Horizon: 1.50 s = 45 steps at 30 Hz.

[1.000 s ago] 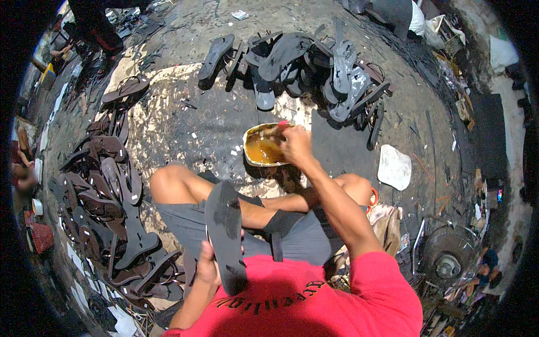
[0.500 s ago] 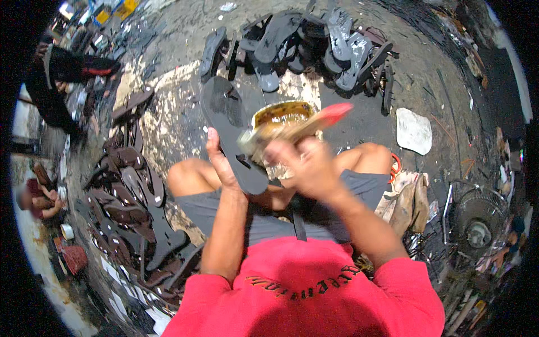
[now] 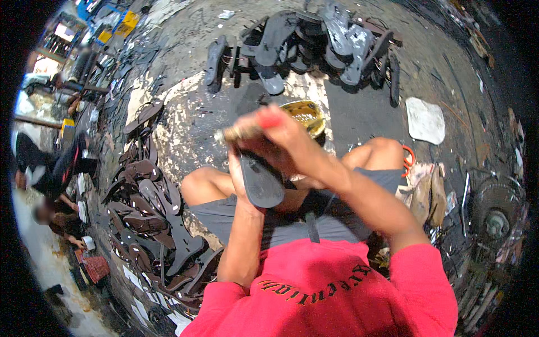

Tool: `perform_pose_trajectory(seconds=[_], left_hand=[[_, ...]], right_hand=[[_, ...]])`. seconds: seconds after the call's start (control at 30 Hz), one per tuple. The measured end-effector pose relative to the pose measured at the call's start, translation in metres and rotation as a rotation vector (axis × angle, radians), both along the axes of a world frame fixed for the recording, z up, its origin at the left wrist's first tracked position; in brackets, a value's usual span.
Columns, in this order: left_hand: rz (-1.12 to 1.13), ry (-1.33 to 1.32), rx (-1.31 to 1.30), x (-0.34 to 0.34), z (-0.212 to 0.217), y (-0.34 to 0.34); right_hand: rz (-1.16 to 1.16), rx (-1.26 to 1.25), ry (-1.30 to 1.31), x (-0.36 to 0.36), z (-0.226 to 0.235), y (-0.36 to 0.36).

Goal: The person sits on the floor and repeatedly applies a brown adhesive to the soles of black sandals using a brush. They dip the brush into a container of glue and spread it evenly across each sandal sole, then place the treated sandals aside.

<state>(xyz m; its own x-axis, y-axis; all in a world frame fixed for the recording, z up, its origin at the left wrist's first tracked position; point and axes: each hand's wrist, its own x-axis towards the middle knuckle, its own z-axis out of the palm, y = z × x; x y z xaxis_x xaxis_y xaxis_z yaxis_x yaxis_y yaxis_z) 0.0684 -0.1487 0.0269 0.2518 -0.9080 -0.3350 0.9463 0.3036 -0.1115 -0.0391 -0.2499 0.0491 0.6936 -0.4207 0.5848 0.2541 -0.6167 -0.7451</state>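
My left hand (image 3: 238,177) grips a dark grey flip-flop sole (image 3: 263,184) from its left edge, holding it tilted above my crossed legs. My right hand (image 3: 292,143), blurred by motion, is closed round a brush with a red handle (image 3: 270,119). The brush's head (image 3: 233,133) lies over the sole's middle, and the hand hides part of the sole. Just behind the right hand stands an open yellowish pot (image 3: 310,117) of amber, glossy liquid, partly covered by that hand.
Several dark flip-flops (image 3: 278,42) lie heaped at the far side, and brown ones (image 3: 146,216) pile up on the left. A white flat piece (image 3: 425,121) and a fan (image 3: 495,216) are on the right. Another person (image 3: 53,216) crouches at far left.
My right hand has swung left with the brush, from beside the pot to over the sole. The sole has shifted slightly right in view, as the whole view has turned a little.
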Motion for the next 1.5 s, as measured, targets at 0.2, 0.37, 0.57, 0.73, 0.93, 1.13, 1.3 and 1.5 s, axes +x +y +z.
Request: perform_pose_trajectory(seconds=[0.2,0.37,0.57,0.73,0.93,1.13,1.3,1.5], left_hand=[[0.049,-0.517,0.162,0.032,-0.033,0.003],[0.002,-0.232,-0.016,0.085,-0.073,-0.001],[0.09,-0.366,0.443,0.095,-0.089,0.007],[0.133,-0.724,0.347,0.133,-0.081,-0.04],[-0.069,-1.043,0.39,0.102,-0.061,-0.02],[0.493,-2.239,0.998,0.192,-0.002,0.16],[0.362,-1.651,2.624,0.282,0.007,0.371],[-0.543,-1.522,2.667,0.218,-0.02,0.561]], right_hand=[[0.29,0.174,0.03,-0.01,-0.01,0.016],[0.046,0.624,0.036,-0.049,0.003,0.008],[-0.461,0.812,0.016,-0.077,-0.006,-0.052],[-0.407,0.853,-0.002,-0.078,-0.025,-0.048],[-0.683,0.758,0.162,-0.086,-0.045,-0.069],[-0.585,0.738,0.112,-0.101,-0.07,-0.111],[-0.681,0.568,0.268,-0.111,-0.067,-0.13],[-0.596,0.538,0.37,-0.09,-0.06,-0.121]])
